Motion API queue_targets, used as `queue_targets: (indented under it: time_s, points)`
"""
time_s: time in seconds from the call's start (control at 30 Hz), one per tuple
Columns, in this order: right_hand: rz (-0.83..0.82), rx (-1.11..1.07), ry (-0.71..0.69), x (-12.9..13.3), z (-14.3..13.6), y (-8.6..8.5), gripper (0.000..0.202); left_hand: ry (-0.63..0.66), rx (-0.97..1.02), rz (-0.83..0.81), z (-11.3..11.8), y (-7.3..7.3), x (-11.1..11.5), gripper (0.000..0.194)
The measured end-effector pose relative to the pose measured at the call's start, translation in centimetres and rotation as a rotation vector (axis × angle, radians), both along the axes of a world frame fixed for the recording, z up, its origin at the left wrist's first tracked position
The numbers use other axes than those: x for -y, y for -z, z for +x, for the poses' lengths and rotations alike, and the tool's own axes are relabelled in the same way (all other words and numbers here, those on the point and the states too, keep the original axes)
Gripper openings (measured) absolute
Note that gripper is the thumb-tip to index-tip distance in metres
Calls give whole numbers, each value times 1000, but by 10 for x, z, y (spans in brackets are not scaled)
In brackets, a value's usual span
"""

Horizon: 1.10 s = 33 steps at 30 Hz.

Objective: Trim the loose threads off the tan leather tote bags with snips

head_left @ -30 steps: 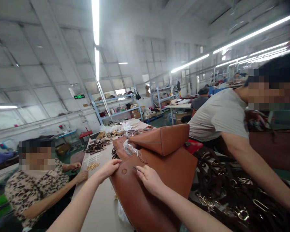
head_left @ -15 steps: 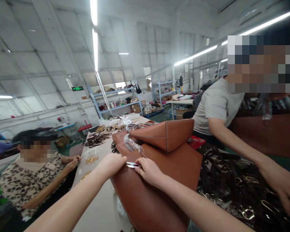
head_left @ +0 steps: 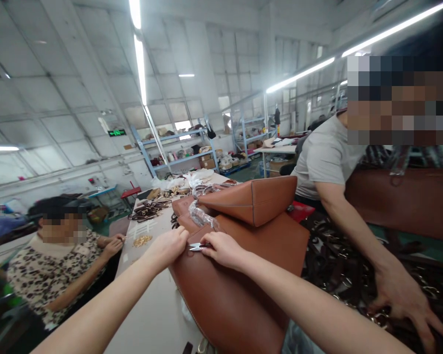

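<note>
A large brown leather bag (head_left: 229,295) lies across the table under my hands. My right hand (head_left: 223,249) is closed round a pair of thread snips (head_left: 195,247), whose silver blades point left, slightly apart, over the bag near a small ring-like mark or loop. My left hand (head_left: 173,246) is closed at the bag's left edge, just left of the blade tips. Whatever is pinched in its fingers is hidden. Behind my hands, another brown bag (head_left: 253,201) lies on its side beside plastic-wrapped handles (head_left: 201,215).
Brass-coloured pieces (head_left: 142,240) and dark straps (head_left: 149,211) lie on the pale table (head_left: 143,305). At left sits a person in a spotted top (head_left: 59,275). A co-worker's hand (head_left: 402,290) on the right reaches into dark straps with metal buckles (head_left: 339,255).
My hands and the snips have shifted slightly left; the blades look wider apart. The co-worker's hand on the right has moved left and lower over the dark straps.
</note>
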State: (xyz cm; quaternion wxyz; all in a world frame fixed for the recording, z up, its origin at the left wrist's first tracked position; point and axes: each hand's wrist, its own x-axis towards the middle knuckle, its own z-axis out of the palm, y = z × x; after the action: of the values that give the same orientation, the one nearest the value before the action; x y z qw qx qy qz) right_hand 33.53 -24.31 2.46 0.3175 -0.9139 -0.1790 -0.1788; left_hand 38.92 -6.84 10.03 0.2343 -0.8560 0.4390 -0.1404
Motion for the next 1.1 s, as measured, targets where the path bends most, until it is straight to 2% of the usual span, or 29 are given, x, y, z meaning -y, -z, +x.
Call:
queue_targets:
  time_s: [0.3,0.5,0.67,0.8,0.93,1.1]
  points:
    - [-26,28,-123,9,13,-3,12,139,-44,130,-15,-14,2,17]
    - [-40,16,-195,10,24,1,13,172,-86,142,-8,-7,10,15]
    - [-20,5,-179,14,27,5,16,87,-57,46,1,-1,2,15]
    - [0,-7,-166,15,26,4,17,74,-82,20,-5,-6,-5,18]
    - [13,-16,-163,14,23,0,16,78,-121,3,-10,-10,-3,18]
    - [28,-23,-150,13,20,-2,15,18,-170,-131,-3,-4,1,17]
